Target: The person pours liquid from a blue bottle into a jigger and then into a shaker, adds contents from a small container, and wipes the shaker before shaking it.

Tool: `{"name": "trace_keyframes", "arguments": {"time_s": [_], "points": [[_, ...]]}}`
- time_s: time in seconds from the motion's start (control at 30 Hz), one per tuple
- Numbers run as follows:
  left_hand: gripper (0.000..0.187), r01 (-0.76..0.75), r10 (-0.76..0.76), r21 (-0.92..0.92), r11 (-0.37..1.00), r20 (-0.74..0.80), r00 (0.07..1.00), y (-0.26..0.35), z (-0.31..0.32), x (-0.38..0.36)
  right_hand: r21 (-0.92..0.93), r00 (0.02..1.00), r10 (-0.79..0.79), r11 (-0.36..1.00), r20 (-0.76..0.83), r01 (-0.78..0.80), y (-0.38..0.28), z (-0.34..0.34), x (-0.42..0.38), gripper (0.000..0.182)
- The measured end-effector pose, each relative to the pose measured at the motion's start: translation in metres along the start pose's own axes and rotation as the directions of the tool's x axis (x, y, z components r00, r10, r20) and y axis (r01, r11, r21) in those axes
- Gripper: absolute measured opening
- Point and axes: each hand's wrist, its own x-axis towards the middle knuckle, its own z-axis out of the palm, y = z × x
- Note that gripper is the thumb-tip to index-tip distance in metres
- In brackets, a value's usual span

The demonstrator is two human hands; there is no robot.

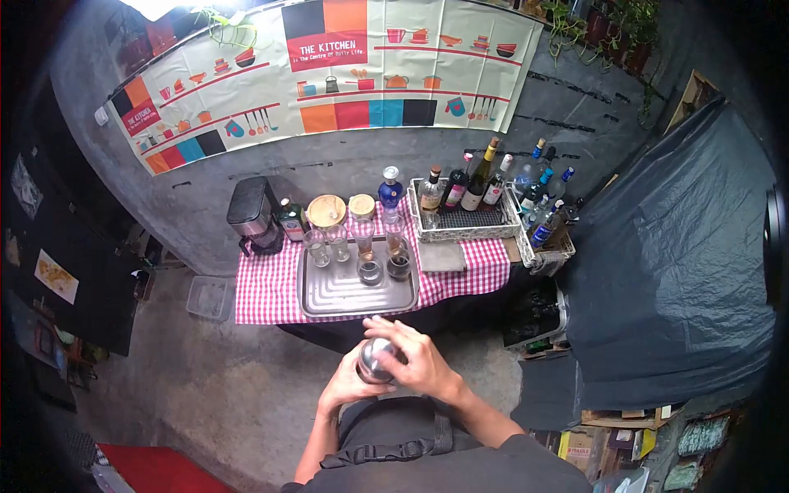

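Note:
Close to my body, in front of the table's near edge, a shiny metal shaker (377,360) is between my two hands. My left hand (348,383) wraps round its side from the left. From the right, my right hand (417,361) lies over its top, fingers bent across the metal. Beyond them on the checked cloth (267,297) rests a silver tray (355,302). Several glasses stand on the tray, among them a clear glass (317,250) at the left and a glass with dark contents (399,264) at the right.
Behind the tray are a coffee maker (256,215), a dark green bottle (291,220), two wooden-lidded jars and a blue bottle (390,191). A white basket (472,233) holds several bottles. More bottles crowd a second basket (552,251). A grey slab (441,256) lies right of the tray.

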Motion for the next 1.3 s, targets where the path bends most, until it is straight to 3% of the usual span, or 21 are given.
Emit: {"name": "trace_keyframes", "arguments": {"time_s": [0.03,0.1,0.17,0.23,0.27,0.37,0.43,0.47,0.5,0.57,0.7,0.77,0.83,0.87,0.9,1.0,1.07,1.1,1.17,1.23,1.3], "points": [[0.081,0.021,-0.021,-0.019,1.0,0.0,1.0,0.004,-0.002,-0.004,-0.045,0.997,-0.067,0.997,0.046,0.07,-0.006,0.004,0.002,0.037],[0.075,-0.127,0.108,0.309,0.943,0.079,0.991,-0.001,-0.024,-0.005,0.027,0.981,-0.132,0.991,0.142,0.13,-0.008,0.011,-0.004,0.03],[0.076,-0.07,0.09,0.192,0.979,-0.098,0.991,0.002,-0.029,-0.012,0.056,0.991,-0.102,0.994,0.09,0.097,-0.002,0.016,-0.008,0.026],[0.08,-0.061,0.084,0.226,0.972,-0.097,0.992,-0.002,-0.037,-0.014,0.16,1.0,0.011,0.987,-0.023,-0.007,0.003,0.023,-0.001,0.026],[0.081,-0.052,0.066,0.145,0.988,-0.091,0.994,-0.003,-0.036,-0.014,0.153,0.993,0.108,0.983,-0.048,-0.099,0.003,0.027,0.005,0.029],[0.073,0.008,-0.01,-0.04,0.999,-0.069,0.998,0.006,-0.033,-0.013,0.145,0.996,0.048,0.989,-0.079,-0.036,-0.002,0.047,0.023,0.033],[0.07,-0.057,0.071,0.156,0.986,-0.083,0.994,0.011,-0.044,-0.017,-0.088,0.989,-0.138,0.986,0.049,0.142,-0.01,0.052,0.023,0.031],[0.071,-0.079,0.076,0.214,0.974,0.022,0.997,-0.01,-0.064,-0.011,0.012,0.978,-0.196,0.981,0.076,0.196,-0.006,0.054,0.019,0.028],[0.074,-0.162,0.16,0.138,0.977,0.022,0.987,-0.007,-0.067,-0.006,0.008,0.979,-0.192,0.981,0.074,0.192,-0.004,0.054,0.017,0.028],[0.08,-0.148,0.166,0.227,0.963,-0.061,0.984,0.002,-0.071,-0.012,0.197,0.998,-0.062,0.979,0.002,0.06,-0.003,0.053,0.012,0.027],[0.085,-0.073,0.072,0.037,0.997,0.023,0.997,-0.004,-0.062,-0.01,0.273,0.982,0.144,0.956,-0.124,-0.106,-0.004,0.06,0.029,0.032],[0.074,-0.027,0.027,-0.062,0.998,-0.003,1.0,-0.001,-0.056,-0.013,0.065,0.997,-0.017,0.998,-0.069,0.021,-0.014,0.065,0.031,0.034],[0.072,-0.054,0.045,0.106,0.993,0.087,0.995,-0.003,-0.073,-0.014,0.046,0.991,-0.133,0.99,0.0,0.133,-0.013,0.067,0.022,0.032],[0.069,-0.088,0.088,0.024,0.996,0.011,0.996,-0.006,-0.073,-0.013,0.082,0.995,-0.095,0.992,-0.019,0.097,-0.009,0.066,0.016,0.032],[0.071,-0.112,0.116,0.082,0.99,-0.043,0.992,0.001,-0.073,-0.017,0.12,0.998,-0.058,0.991,-0.033,0.061,-0.009,0.065,0.013,0.031],[0.075,-0.11,0.116,0.125,0.986,-0.046,0.992,0.008,-0.074,-0.02,0.29,0.971,0.188,0.947,-0.151,-0.138,-0.007,0.065,0.023,0.031],[0.081,-0.066,0.066,-0.017,0.998,-0.004,0.998,-0.009,-0.069,-0.019,0.222,0.982,0.131,0.97,-0.134,-0.099,-0.012,0.074,0.028,0.033],[0.08,-0.025,0.022,-0.1,0.995,-0.027,0.999,0.015,-0.058,-0.022,0.152,0.991,0.069,0.987,-0.114,-0.052,-0.015,0.075,0.031,0.034],[0.077,-0.026,0.023,0.081,0.996,0.038,0.999,-0.01,-0.075,-0.027,-0.003,0.997,-0.076,0.997,0.024,0.076,-0.02,0.077,0.025,0.033],[0.075,0.007,-0.008,0.012,1.0,0.035,0.999,0.0,-0.076,-0.024,0.027,0.99,-0.127,0.992,0.054,0.126,-0.014,0.075,0.014,0.029],[0.075,-0.153,0.162,0.205,0.967,-0.027,0.986,0.0,-0.078,-0.024,0.199,0.999,0.035,0.979,-0.01,-0.033,-0.009,0.072,0.01,0.027]]}}
